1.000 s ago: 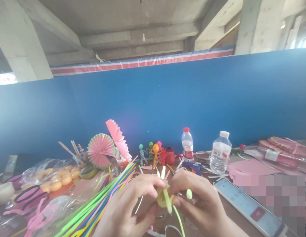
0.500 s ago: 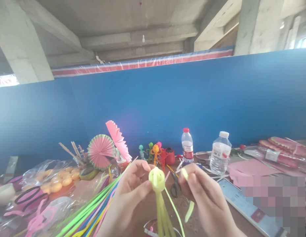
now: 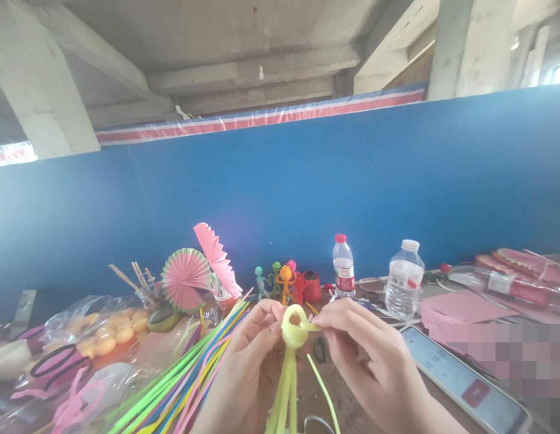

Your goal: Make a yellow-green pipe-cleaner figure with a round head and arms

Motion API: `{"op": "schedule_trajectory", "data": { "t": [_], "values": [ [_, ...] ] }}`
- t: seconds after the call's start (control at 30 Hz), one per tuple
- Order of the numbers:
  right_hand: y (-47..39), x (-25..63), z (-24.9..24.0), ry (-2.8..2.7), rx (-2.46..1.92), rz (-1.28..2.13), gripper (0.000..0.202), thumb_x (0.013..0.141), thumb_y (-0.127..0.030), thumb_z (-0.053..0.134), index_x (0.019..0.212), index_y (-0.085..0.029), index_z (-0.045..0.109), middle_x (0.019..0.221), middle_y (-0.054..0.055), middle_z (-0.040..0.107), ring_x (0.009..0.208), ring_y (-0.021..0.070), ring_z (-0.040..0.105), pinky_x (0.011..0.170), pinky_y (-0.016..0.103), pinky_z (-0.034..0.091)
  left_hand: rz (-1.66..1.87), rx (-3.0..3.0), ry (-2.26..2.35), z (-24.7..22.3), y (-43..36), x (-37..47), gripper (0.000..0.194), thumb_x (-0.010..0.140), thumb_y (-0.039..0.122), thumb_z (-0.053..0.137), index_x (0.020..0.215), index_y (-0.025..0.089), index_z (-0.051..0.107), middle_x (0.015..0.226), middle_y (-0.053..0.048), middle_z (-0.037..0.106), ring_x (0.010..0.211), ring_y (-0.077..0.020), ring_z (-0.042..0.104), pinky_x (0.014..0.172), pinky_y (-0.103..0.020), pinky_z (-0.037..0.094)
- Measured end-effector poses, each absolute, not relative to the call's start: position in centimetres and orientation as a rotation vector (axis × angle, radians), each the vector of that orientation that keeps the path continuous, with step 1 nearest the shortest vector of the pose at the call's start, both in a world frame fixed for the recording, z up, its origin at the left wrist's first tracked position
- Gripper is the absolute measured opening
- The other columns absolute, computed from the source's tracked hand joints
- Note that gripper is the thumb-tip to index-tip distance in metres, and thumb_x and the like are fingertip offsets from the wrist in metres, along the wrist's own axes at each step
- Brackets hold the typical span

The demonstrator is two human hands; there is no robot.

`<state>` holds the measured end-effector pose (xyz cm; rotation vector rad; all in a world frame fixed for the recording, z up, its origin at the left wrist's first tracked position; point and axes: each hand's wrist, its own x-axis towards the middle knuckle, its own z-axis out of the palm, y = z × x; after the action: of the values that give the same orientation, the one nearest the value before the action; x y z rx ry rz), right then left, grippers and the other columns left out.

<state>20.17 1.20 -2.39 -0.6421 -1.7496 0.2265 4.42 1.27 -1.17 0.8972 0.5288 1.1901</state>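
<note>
Coil (image 3: 290, 343) turned open side to me — wrap not closed, I judged; left hand (image 3: 250, 355) pinched it, right hand (image 3: 370, 355) its strip (image 3: 313, 327).

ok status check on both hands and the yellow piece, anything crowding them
Left hand holding yellow loop, right hand pinching a yellow end at its side. Yellow strands hanging below. Fuzzy stem bundle close on the left, phone on the right.
</note>
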Motion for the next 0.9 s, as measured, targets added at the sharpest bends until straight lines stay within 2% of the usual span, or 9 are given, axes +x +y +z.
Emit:
{"op": "schedule_trajectory", "data": {
  "t": [0.2, 0.33, 0.5, 0.9],
  "values": [
    [0.94, 20.57, -2.58, -1.738, -0.612, 0.185, 0.022, 0.079, 0.000, 0.045, 0.088, -0.017, 0.055, 0.078, 0.002, 0.055, 0.065, 0.0093, 0.052, 0.056, 0.022, 0.044, 1.167, 0.903, 0.435, -1.55, 1.38, 4.22, 0.010, 0.076, 0.014, 0.060, 0.085, 0.015, 0.063, 0.080, -0.005, 0.064, 0.066, -0.0110, 0.061, 0.061, -0.020, 0.050],
    [1.09, 20.60, -2.66, -1.742, -0.610, 0.153, 0.023, 0.076, 0.001, 0.047, 0.086, -0.017, 0.056, 0.076, 0.002, 0.055, 0.065, 0.0106, 0.052, 0.056, 0.024, 0.044, 1.191, 0.962, 0.448, -1.70, 1.54, 4.23, 0.006, 0.072, 0.013, 0.066, 0.077, 0.015, 0.065, 0.079, -0.004, 0.064, 0.067, -0.0096, 0.059, 0.064, -0.018, 0.048],
    [1.67, 20.55, -2.71, -1.746, -0.619, 0.128, 0.020, 0.073, 0.000, 0.048, 0.081, -0.016, 0.056, 0.074, 0.003, 0.054, 0.064, 0.0118, 0.051, 0.056, 0.026, 0.044, 1.197, 0.995, 0.459, -1.81, 1.64, 4.19, 0.002, 0.070, 0.014, 0.067, 0.070, 0.014, 0.065, 0.086, -0.003, 0.059, 0.073, -0.0119, 0.058, 0.070, -0.023, 0.047],
    [1.51, 20.21, -2.21, -1.779, -0.568, 0.088, 0.019, 0.074, 0.000, 0.044, 0.074, -0.015, 0.057, 0.069, 0.003, 0.056, 0.062, 0.0111, 0.049, 0.053, 0.024, 0.043, 1.161, 1.036, 0.504, -2.00, 1.61, 4.37, 0.007, 0.070, 0.017, 0.068, 0.071, 0.014, 0.061, 0.082, -0.001, 0.049, 0.065, -0.0087, 0.048, 0.058, -0.020, 0.040]
  ]
}}
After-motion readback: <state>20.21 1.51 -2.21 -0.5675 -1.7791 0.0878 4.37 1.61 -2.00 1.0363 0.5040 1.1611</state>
